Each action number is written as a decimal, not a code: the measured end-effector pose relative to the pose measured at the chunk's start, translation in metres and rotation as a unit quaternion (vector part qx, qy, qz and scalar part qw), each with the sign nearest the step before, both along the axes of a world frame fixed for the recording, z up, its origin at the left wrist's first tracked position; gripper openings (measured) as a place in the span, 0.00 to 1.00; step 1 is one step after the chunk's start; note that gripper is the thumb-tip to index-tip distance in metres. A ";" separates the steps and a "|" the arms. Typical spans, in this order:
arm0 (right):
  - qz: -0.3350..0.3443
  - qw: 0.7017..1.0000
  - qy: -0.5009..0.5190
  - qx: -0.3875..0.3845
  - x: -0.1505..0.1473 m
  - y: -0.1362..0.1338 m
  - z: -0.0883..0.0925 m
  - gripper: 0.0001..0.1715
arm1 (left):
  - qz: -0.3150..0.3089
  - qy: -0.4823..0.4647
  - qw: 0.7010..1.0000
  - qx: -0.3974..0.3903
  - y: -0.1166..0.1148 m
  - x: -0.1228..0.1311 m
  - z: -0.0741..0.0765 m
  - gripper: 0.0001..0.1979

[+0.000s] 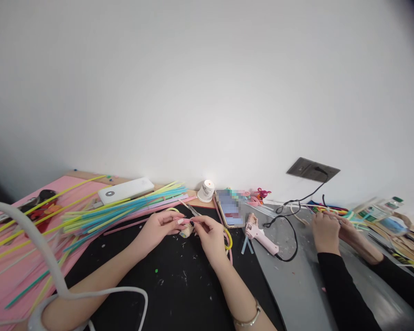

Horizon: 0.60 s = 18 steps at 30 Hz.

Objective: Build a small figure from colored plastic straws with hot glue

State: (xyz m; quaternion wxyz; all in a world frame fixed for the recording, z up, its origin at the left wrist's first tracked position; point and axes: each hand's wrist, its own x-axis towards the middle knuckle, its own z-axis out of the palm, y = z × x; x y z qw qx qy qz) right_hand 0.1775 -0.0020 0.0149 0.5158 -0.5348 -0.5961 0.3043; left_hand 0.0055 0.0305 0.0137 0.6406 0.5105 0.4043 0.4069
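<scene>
My left hand and my right hand meet above the black mat. The fingertips of both are pinched on a short pink pipe cleaner, partly hidden by the fingers. Just below them is a small pale roll-shaped thing, partly covered. Behind the fingers shows the metal end of a tool, its kind hidden. A yellow loop lies beside my right wrist. Left of my left hand spreads a bundle of coloured pipe cleaners.
A white power bank, a paper cup and a phone stand along the wall. A pink glue gun has its cord running to a wall socket. At right, another person's hands work. A white cable crosses my left arm.
</scene>
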 end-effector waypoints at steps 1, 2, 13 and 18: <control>0.001 1.000 0.005 0.003 0.000 0.000 0.000 0.09 | 0.000 0.006 1.000 0.011 0.000 0.000 0.000 0.21; 0.002 1.000 0.009 0.005 0.000 0.000 0.000 0.09 | 0.001 0.012 1.000 0.023 0.000 0.000 -0.001 0.21; 0.026 0.999 -0.021 -0.016 -0.001 -0.005 0.000 0.11 | 0.021 0.072 0.986 0.150 0.006 -0.010 -0.005 0.13; -0.026 1.000 -0.014 0.010 0.006 -0.006 0.002 0.22 | -0.014 0.057 0.987 0.147 0.007 -0.021 0.007 0.04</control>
